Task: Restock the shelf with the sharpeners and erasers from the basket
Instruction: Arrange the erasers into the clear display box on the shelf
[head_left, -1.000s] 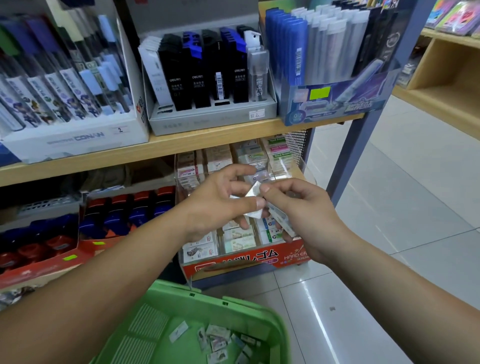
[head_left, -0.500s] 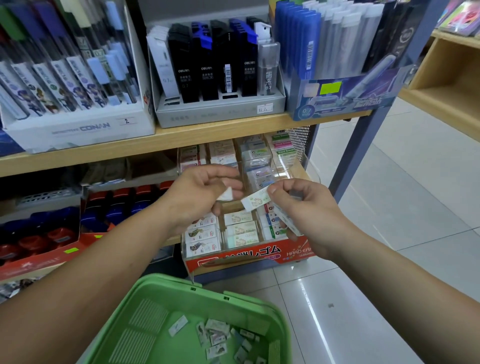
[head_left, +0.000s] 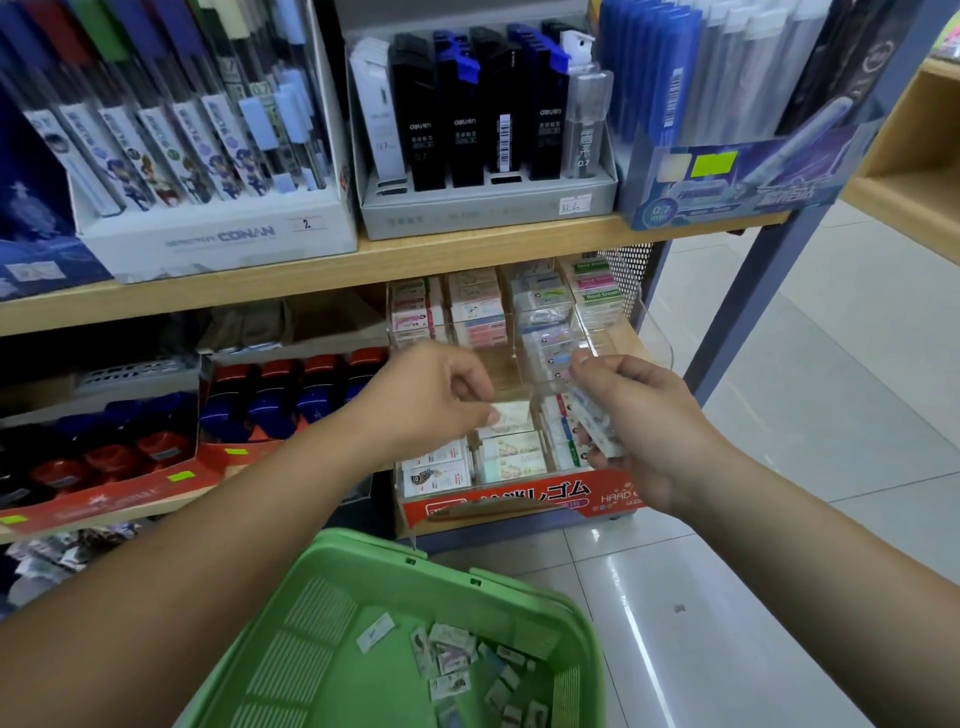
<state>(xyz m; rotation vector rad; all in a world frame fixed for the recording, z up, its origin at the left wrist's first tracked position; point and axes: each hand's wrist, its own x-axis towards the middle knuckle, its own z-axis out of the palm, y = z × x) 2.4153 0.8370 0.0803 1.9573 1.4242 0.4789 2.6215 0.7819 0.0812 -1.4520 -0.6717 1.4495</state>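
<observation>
Erasers (head_left: 452, 657) are lying loose in the green basket (head_left: 467, 574) at the bottom centre of the head view. At mid-frame, below the wooden shelf board (head_left: 467, 260), the left hand (head_left: 431, 400) is pinching one pale eraser (head_left: 513, 414) between thumb and fingers just above the red display box (head_left: 519, 506), while the right hand (head_left: 644, 431) is gripping a small stack of erasers (head_left: 597, 423) just beside it.

The left hand (head_left: 441, 400) pinches a white eraser (head_left: 513, 414) over the middle row of the red eraser display box (head_left: 519, 503). Just beside it, the right hand (head_left: 644, 431) grips a small stack of erasers (head_left: 597, 423). Below, a green basket (head_left: 467, 571) holds loose erasers (head_left: 452, 654) in its bottom.
</observation>
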